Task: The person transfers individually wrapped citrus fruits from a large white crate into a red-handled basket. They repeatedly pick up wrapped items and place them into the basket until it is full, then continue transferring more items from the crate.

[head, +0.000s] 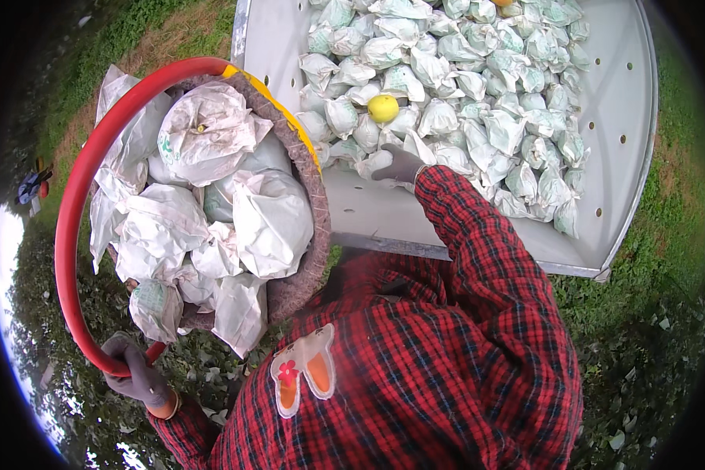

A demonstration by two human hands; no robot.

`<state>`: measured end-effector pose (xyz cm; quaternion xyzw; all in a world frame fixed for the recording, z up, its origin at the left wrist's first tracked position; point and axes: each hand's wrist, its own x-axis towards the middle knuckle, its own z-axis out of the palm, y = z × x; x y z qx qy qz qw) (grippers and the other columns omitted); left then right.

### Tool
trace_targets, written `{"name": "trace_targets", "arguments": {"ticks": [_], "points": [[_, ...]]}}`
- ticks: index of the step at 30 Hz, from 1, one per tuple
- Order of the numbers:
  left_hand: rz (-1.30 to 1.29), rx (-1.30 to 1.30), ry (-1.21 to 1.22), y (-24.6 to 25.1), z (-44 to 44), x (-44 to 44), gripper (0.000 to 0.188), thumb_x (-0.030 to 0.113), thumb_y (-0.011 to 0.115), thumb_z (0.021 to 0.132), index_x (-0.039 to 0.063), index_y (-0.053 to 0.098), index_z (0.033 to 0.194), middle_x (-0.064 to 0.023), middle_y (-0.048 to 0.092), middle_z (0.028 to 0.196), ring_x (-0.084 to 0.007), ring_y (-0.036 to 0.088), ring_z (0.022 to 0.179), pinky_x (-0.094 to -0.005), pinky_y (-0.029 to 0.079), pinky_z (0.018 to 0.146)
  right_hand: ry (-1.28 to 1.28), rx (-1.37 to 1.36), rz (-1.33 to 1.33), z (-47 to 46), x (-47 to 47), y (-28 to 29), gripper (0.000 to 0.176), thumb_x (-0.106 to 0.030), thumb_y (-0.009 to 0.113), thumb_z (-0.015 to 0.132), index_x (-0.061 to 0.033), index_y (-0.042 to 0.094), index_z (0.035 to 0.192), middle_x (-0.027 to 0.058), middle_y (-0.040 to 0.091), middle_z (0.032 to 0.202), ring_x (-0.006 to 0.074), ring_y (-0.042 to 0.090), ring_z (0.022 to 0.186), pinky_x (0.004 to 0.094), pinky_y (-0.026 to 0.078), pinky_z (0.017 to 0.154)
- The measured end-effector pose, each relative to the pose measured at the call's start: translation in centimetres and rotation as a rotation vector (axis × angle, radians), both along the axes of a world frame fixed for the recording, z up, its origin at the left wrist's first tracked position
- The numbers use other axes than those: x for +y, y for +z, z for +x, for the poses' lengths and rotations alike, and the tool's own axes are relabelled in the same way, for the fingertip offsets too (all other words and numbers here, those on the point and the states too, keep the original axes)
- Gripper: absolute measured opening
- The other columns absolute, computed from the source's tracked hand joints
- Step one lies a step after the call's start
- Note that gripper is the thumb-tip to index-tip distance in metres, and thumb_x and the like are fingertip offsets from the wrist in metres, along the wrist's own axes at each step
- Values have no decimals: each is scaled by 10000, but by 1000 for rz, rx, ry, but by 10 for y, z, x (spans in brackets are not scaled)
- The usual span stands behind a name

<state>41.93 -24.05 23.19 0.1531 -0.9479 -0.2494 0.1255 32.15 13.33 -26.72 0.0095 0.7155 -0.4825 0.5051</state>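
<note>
My left hand (132, 370), in a grey glove, is closed around the red hoop handle (70, 205) of a basket. The basket's rim (314, 235) is wrapped in greyish-brown cloth, with yellow showing along one side. Large white paper-bagged fruits (205, 135) fill it to the top. My right hand (399, 164), also gloved, reaches into a light grey bin (388, 220). Its fingers and thumb curl around a white bagged fruit (373, 165) at the near edge of the heap. Many more bagged fruits (476, 88) are piled there, with one bare yellow fruit (383, 108) on top.
The bin's right wall (614, 129) has round holes, and its front rim (393, 244) is right before my body. Grass (675, 217) borders the bin. Leafy plants (628, 364) grow at both sides. A small blue and red object (32, 187), blurred, lies far left.
</note>
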Motion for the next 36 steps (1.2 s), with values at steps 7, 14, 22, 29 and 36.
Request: {"name": "trace_targets", "arguments": {"ticks": [7,14,22,29,36], "points": [[92,32,-97,15,-8,12,112,-72,465,773,32,483,811,8,392,612,-89,343,564,-256,262,553,82,66,272,39,-61,-67,959,-330,805,691,-167,358,1523,213,523,1404,371,552,1264,430,462,1047],[117,107,88,-24,-20,18,193,-118,639,749,-4,645,905,-32,632,838,-103,566,749,-245,457,714,-697,370,-383,-73,12,112,591,-155,727,858,-15,506,1388,131,621,1283,211,601,1172,358,482,997],[266,5,-224,-63,-41,16,220,20,728,826,-17,674,1036,3,593,721,-46,499,637,-222,410,580,195,1611,25,-117,-94,322,698,-263,813,707,-202,543,1348,105,560,1310,335,602,1138,425,525,951],[281,0,-252,-63,-49,31,236,51,739,831,-7,671,1049,8,547,683,-49,461,604,-223,398,568,471,1492,275,-146,-110,314,774,-314,833,677,-268,501,1375,118,551,1303,335,607,1150,422,565,875],[371,-2,-110,-63,-33,18,216,-39,677,838,-34,663,1054,6,612,872,-37,506,707,-189,413,636,-1,1290,-194,-136,-59,304,922,-394,839,649,-173,457,1459,150,573,1338,311,595,1183,400,479,1028]]}}
